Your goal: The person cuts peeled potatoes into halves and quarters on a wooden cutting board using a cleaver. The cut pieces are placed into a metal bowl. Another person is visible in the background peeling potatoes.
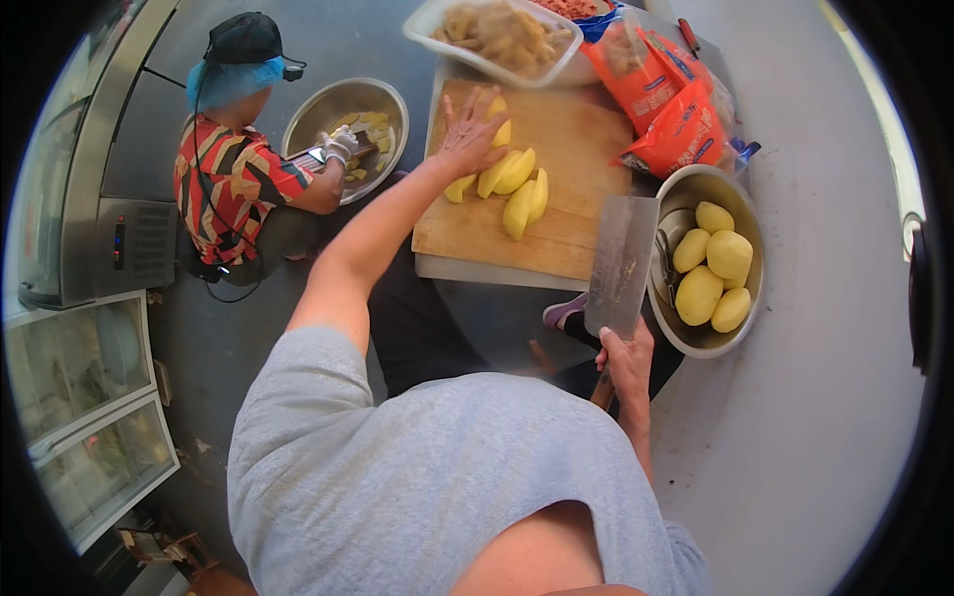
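My left hand point(471, 134) is spread over the far left part of a wooden cutting board point(581, 164), fingers apart. Under and beside it lie several peeled potato wedges point(514, 173); whether the fingers touch them is unclear. In my right hand point(627, 361) is the wooden handle of a cleaver point(622, 261). Its broad blade points away from me, overlapping the board's near right corner in view. Right of the blade, a steel bowl point(754, 223) holds several whole peeled potatoes point(729, 255) and a metal utensil point(665, 261), perhaps a peeler.
At left, a co-worker point(231, 171) works with a gloved hand over a metal basin point(402, 112) of potato pieces. Beyond the board are a white tub point(417, 33) of pale food and orange plastic bags point(674, 127). A red-handled tool point(689, 36) lies behind the bags. Refrigerated cabinets point(141, 246) line the left.
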`<action>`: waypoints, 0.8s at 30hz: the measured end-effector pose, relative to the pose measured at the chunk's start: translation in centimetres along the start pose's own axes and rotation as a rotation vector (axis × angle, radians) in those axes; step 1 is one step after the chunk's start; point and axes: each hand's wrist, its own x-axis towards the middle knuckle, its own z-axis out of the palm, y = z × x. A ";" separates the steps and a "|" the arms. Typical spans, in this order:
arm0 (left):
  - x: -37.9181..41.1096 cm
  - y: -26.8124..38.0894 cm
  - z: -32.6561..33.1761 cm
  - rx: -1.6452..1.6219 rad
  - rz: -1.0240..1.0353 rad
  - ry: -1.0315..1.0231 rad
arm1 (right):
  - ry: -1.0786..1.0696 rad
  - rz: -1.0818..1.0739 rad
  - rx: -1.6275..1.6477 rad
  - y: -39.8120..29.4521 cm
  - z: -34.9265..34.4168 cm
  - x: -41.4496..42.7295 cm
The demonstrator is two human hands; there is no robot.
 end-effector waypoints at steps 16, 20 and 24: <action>0.3 -2.6 5.5 -0.343 -0.306 0.416 | -0.012 0.012 -0.031 -0.6 -0.5 -0.2; 0.8 -2.6 5.1 -0.268 -0.330 0.352 | -0.007 0.038 -0.038 -1.0 -0.2 0.0; -3.7 8.1 0.9 -0.178 0.125 0.125 | 0.007 0.028 -0.038 -0.5 -0.7 0.0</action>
